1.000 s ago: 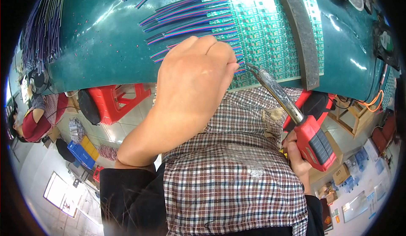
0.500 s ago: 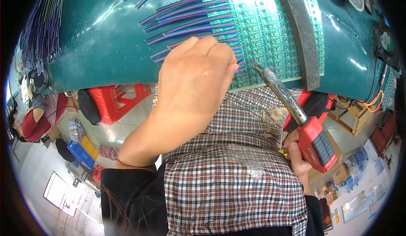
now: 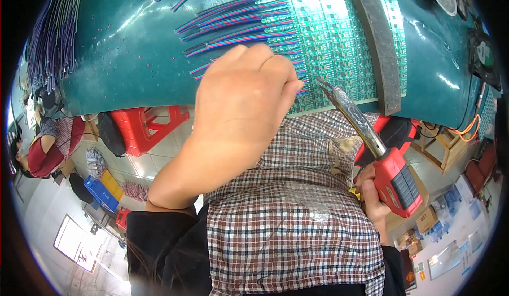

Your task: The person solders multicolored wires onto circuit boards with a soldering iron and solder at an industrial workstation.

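The left hand [image 3: 241, 110] pinches a thin, limp striped ribbon wire [image 3: 302, 81] at the stiff, fragile green circuit-board panel [image 3: 339, 36] on the teal tabletop [image 3: 132, 57], while the right hand [image 3: 374, 200] grips the red-handled soldering iron [image 3: 395, 179], safest held by that handle.

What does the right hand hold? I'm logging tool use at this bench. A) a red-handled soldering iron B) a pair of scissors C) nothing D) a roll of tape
A: the right hand grips a red-handled soldering iron, whose metal tip reaches the green circuit board panel beside the left hand.
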{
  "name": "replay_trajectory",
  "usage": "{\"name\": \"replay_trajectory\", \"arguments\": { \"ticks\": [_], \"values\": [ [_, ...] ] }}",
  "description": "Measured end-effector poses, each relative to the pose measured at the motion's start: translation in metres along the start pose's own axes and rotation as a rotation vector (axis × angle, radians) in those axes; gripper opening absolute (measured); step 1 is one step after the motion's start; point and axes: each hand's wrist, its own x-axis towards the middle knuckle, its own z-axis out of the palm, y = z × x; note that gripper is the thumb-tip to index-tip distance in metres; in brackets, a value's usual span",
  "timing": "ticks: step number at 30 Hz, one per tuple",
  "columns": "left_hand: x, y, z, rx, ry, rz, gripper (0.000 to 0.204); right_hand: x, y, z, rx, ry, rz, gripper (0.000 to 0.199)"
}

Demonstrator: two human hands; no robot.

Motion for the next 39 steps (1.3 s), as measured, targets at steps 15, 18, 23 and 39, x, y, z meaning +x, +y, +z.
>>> {"name": "replay_trajectory", "arguments": {
  "ticks": [15,18,23,39],
  "values": [
    [0.071,-0.083,-0.039,0.312,0.289,0.035,0.012,-0.004,0.003,-0.001,0.006,-0.025,0.043,0.012],
    [0.081,-0.036,-0.045,0.270,0.332,-0.143,0.012,-0.001,0.003,-0.001,-0.024,-0.025,0.019,0.013],
    [0.025,-0.015,-0.044,-0.033,0.222,-0.047,0.008,-0.010,0.011,-0.001,-0.030,0.045,0.008,0.014],
    [-0.016,0.010,0.019,-0.038,0.000,-0.130,0.015,-0.018,0.021,-0.003,-0.127,0.076,0.064,0.019]
  ]
}}
